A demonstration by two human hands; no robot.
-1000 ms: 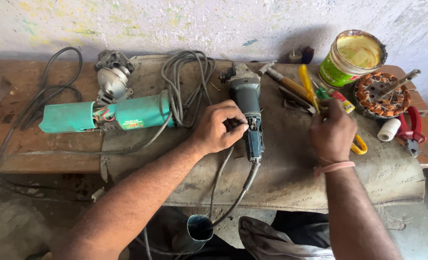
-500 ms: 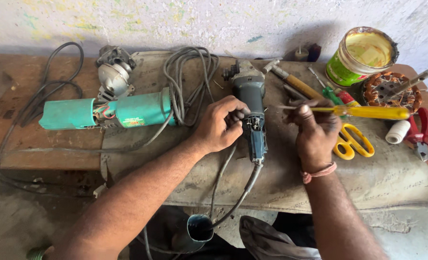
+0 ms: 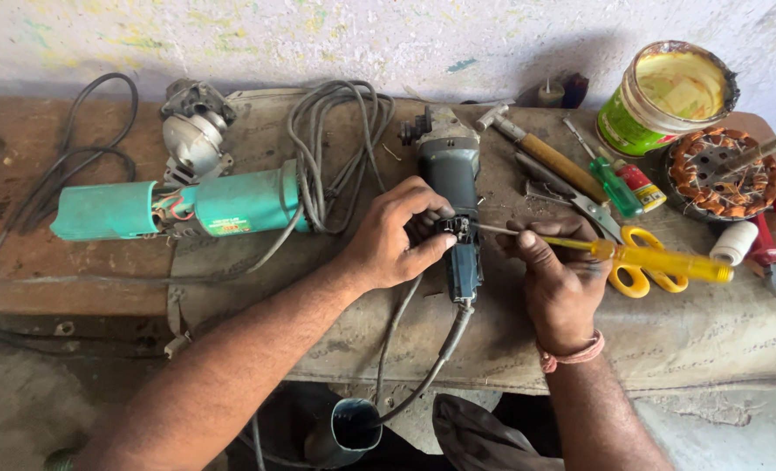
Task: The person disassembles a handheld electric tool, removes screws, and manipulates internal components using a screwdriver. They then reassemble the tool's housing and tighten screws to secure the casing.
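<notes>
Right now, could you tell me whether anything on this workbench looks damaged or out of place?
Yes: the green grinder at left lies split open, coloured wires showing, its grey gear head detached behind it. The left hand steadies the blue-grey grinder; the right hand holds a yellow screwdriver.

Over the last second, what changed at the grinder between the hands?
The right hand came away from the tool pile with the yellow-handled screwdriver and swung it flat, tip now at the grey angle grinder. The left hand stayed gripping the grinder body; the green grinder has not moved.
</notes>
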